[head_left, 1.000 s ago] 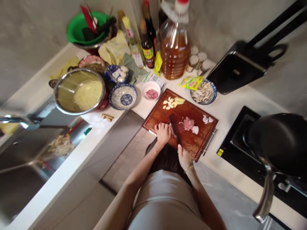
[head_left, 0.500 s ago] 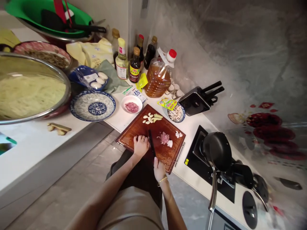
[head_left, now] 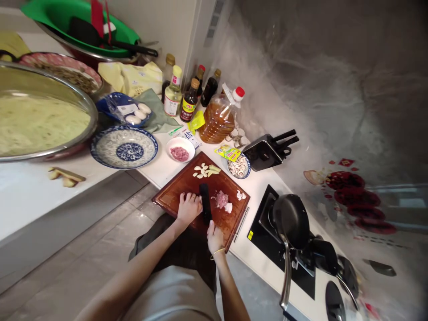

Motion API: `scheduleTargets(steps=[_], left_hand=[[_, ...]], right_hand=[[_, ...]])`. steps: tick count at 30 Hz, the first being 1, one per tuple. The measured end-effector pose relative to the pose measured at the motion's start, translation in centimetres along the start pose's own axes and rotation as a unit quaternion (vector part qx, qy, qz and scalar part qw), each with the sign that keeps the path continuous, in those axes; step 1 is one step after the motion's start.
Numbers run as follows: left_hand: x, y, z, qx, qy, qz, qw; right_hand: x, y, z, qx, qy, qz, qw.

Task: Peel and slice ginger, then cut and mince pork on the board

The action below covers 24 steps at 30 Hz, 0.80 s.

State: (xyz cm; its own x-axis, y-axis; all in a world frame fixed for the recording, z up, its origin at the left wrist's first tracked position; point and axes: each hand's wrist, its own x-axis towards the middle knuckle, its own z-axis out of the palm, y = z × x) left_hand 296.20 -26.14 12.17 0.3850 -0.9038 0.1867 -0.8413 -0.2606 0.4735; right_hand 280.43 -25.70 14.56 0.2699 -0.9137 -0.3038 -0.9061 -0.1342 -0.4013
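Observation:
In the head view my right hand (head_left: pixel 216 238) is closed around the handle of a black-bladed kitchen knife (head_left: pixel 205 203). Its blade shows broader side on and lies over the brown cutting board (head_left: pixel 170 191). Just left of the blade, my left hand (head_left: pixel 189 207) presses down with curled fingers; whatever lies beneath them is hidden. Right of the knife sit a small heap of pinkish chopped pieces (head_left: pixel 221 199) and a white piece (head_left: pixel 228 207). White bits (head_left: pixel 240 195) lie by the board's right corner. Peeled garlic cloves (head_left: pixel 200 170) and pale yellow ginger slices (head_left: pixel 213 169) rest near its far edge.
Beyond the board stand a bowl of minced meat (head_left: pixel 180 154), a bowl of sliced mushrooms (head_left: pixel 239 167), an oil jug (head_left: pixel 217 120) and a knife block (head_left: pixel 264 151). A patterned plate (head_left: pixel 123 147) and ginger root (head_left: pixel 67 176) are left. A black pan (head_left: pixel 290 220) sits on the stove right.
The knife blade has tilted so that more of its flat side shows. Both hands keep their places at the board. The whole view has shifted slightly.

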Motion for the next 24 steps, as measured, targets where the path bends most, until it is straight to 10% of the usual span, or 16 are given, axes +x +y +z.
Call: scheduleTargets(steps=[24], left_hand=[[-0.7, 1.3, -1.0, 0.209, -0.063, -0.012, 0.976]], right_hand=[[-2.6, -1.1, -0.2, 0.104, -0.07, 0.024, 0.992]])
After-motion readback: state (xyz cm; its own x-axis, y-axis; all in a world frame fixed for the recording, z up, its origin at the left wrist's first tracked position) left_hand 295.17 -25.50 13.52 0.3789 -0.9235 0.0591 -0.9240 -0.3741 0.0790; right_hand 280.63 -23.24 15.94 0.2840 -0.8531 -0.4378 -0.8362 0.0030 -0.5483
